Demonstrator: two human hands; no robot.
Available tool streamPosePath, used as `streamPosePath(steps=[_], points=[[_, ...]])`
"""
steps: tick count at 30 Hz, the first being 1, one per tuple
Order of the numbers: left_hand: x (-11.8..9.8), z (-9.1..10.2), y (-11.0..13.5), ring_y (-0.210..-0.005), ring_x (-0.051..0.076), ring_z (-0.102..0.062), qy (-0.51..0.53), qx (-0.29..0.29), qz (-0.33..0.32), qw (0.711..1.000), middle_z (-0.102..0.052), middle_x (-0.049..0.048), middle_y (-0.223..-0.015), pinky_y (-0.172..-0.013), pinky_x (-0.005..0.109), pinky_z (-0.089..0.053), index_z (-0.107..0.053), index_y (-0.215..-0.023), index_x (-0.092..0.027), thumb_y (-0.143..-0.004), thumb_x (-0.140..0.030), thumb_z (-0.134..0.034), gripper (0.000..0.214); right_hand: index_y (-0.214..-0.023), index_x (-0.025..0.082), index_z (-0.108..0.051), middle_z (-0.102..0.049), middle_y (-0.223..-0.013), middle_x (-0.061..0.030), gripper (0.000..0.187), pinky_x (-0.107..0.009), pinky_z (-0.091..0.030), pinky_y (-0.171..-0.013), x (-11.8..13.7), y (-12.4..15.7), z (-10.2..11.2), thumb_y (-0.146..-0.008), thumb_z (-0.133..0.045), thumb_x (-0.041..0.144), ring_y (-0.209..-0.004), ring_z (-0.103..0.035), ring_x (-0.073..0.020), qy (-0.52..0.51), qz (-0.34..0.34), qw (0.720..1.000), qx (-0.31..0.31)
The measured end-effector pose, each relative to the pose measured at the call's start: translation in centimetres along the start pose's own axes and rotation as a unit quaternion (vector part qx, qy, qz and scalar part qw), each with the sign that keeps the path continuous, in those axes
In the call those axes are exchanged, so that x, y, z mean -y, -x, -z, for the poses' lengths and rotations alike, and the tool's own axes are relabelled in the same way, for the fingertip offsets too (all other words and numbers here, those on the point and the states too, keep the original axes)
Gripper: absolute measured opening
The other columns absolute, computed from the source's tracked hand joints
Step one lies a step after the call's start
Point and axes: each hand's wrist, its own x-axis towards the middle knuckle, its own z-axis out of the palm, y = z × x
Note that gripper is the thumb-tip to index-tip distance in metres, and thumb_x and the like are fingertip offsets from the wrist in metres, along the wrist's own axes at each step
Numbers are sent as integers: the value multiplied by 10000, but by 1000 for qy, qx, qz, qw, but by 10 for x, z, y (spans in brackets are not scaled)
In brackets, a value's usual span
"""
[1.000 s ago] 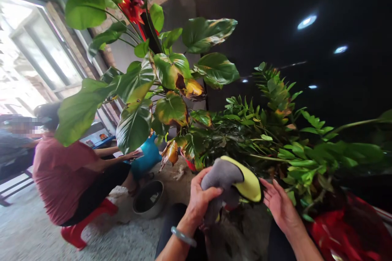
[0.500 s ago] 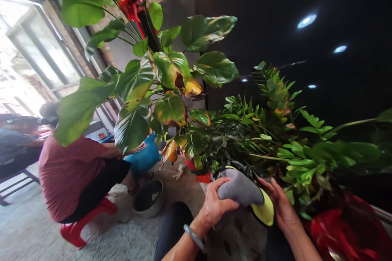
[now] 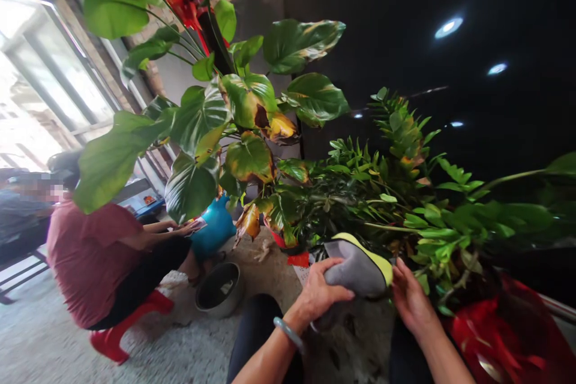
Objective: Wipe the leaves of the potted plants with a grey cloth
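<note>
1. Head view: the left hand (image 3: 319, 291) is closed on the cloth (image 3: 357, 276), thumb on the near side, probably because one firm grip at that end bears its weight and lets the far end stand out.
2. The right hand (image 3: 411, 300) is at the other end, palm turned toward the cloth, fingers loosely bent. I cannot tell whether the fingertips pinch the edge or only rest against it; the place suggests steadying or guiding.
3. The cloth is between the hands, above the gap between the knees (image 3: 258, 330), in front of the plants (image 3: 450, 216). Held up there, it is off the floor (image 3: 180, 348) and within reach of both hands, which seems the point.
4. It looks soft and matt: gray, bulging and folded, with a bright yellow band (image 3: 369, 255) along the top and down the right end. A darker gray part hangs below the left hand, in shadow.
5. A basin (image 3: 228, 308) is on the floor to the left, well apart from the cloth.
</note>
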Motion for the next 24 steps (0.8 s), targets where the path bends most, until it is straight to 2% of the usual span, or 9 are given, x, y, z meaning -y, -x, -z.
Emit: streamPosePath(steps=[3, 5, 7, 10, 14, 17, 20, 24], points=[[-21, 1, 4, -693, 155, -496, 43, 32, -21, 998, -607, 7, -780, -622, 248, -399, -716, -912, -157, -384, -187, -774, 532, -772, 235, -700, -706, -682, -55, 366, -445, -508, -760, 2, -1, 2, -578, -721, 544, -800, -669, -311, 5, -15, 1000, 7], [-40, 0, -4, -672, 134, -480, 82, 10, -69, 994, -590, -9, -773, -616, 233, -392, -688, -940, -161, -410, -231, -777, 542, -759, 242, -689, -722, -754, -68, 369, -455, -496, -818, 4, -1, 1, -560, -730, 550, -879, -666, -316, 5, -15, 1000, 19], [-49, -1, -16, -666, 120, -469, 106, -26, -109, 988, -580, -19, -783, -610, 220, -385, -649, -943, -173, -443, -257, -767, 520, -770, 228, -690, -729, -836, -87, 392, -456, -487, -852, 4, 0, 0, -565, -728, 560, -920, -661, -313, 6, -13, 999, 30], [-34, -5, -28, -690, 110, -465, 88, -47, -120, 988, -583, -17, -863, -609, 203, -372, -587, -801, -178, -443, -205, -736, 389, -815, 207, -698, -722, -873, -98, 427, -450, -487, -849, 3, 1, -2, -610, -701, 581, -929, -660, -312, 7, -8, 999, 34], [11, -8, -19, -620, 106, -407, 14, -8, 18, 1000, -482, -60, -638, -537, 198, -322, -500, -686, -195, -427, -151, -696, 328, -764, 228, -686, -722, -833, -74, 362, -438, -502, -799, 0, 2, -2, -622, -703, 561, -918, -658, -318, 2, 2, 1000, 31], [20, -6, -5, -618, 103, -393, -7, 20, 50, 999, -432, -76, -599, -521, 191, -298, -513, -682, -192, -398, -130, -726, 361, -763, 219, -681, -722, -813, -70, 360, -448, -506, -803, 0, 3, 0, -616, -708, 547, -947, -647, -329, 4, 0, 999, 36], [-4, -2, -4, -585, 85, -403, 57, 30, 0, 998, -496, -71, -652, -521, 184, -312, -560, -793, -189, -425, -164, -747, 413, -773, 237, -660, -709, -794, -37, 351, -437, -505, -811, 0, 2, 0, -613, -704, 547, -916, -652, -301, 4, 3, 1000, 26], [-43, 0, -26, -661, 110, -494, 140, -27, -112, 983, -599, -20, -804, -609, 201, -401, -613, -1033, -172, -473, -214, -757, 580, -814, 217, -666, -705, -836, -57, 429, -417, -496, -816, 1, 2, -2, -600, -698, 587, -874, -658, -280, 13, -1, 1000, 21]])
